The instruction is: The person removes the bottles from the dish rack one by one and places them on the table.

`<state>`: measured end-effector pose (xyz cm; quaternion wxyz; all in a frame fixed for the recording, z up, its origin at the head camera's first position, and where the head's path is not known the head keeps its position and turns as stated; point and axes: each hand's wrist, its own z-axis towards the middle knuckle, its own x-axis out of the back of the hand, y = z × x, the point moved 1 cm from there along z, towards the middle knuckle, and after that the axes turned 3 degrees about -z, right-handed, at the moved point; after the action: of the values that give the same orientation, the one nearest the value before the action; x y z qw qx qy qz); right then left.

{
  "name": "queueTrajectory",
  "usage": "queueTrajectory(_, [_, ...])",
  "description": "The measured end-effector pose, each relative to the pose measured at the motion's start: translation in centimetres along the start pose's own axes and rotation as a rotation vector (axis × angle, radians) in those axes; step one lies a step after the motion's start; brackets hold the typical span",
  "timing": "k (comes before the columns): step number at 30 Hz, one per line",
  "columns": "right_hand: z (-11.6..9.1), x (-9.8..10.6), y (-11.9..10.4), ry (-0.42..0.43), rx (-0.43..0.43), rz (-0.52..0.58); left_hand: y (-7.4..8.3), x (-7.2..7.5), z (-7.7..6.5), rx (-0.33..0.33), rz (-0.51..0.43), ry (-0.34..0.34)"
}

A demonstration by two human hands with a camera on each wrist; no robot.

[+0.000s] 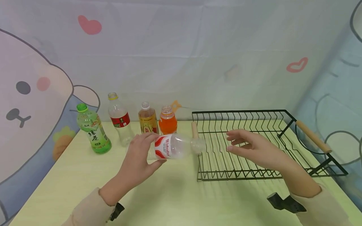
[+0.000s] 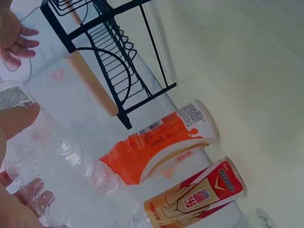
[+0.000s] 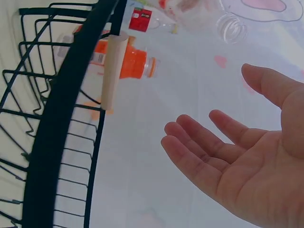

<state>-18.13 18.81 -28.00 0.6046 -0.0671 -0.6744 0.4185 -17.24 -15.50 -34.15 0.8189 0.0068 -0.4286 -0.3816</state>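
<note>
My left hand point(image 1: 141, 157) grips a clear plastic bottle point(image 1: 178, 146) by its lower half, around a red and white label. The bottle lies sideways in the air, its uncapped neck pointing right toward a black wire dish rack point(image 1: 237, 179). In the left wrist view the thumb presses on one side of the bottle point(image 2: 71, 156), and the fingers show through the plastic. Over the rack hovers my right hand point(image 1: 254, 149), fingers loosely bent and apart, holding nothing. The right wrist view shows that hand point(image 3: 237, 156) with its palm turned up, apart from the bottle neck point(image 3: 232, 28).
A green tea bottle point(image 1: 94, 130), a clear bottle with a red label point(image 1: 121, 121), a tan-labelled bottle point(image 1: 148, 121) and an orange bottle point(image 1: 168, 122) stand upright at the back left of the table point(image 1: 181, 204). The rack has wooden handles point(image 1: 313, 136). Behind hangs a printed cloth point(image 1: 169, 56).
</note>
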Motion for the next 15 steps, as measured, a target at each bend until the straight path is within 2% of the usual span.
queueTrajectory(8, [-0.7, -0.1, 1.4, 0.064, -0.031, -0.056, -2.0, 0.7, -0.3, 0.247, -0.154, -0.023])
queueTrajectory(15, [-1.5, -0.4, 3.2, 0.118, -0.006, -0.155, -3.8, 1.7, -0.5, 0.411, -0.272, 0.053])
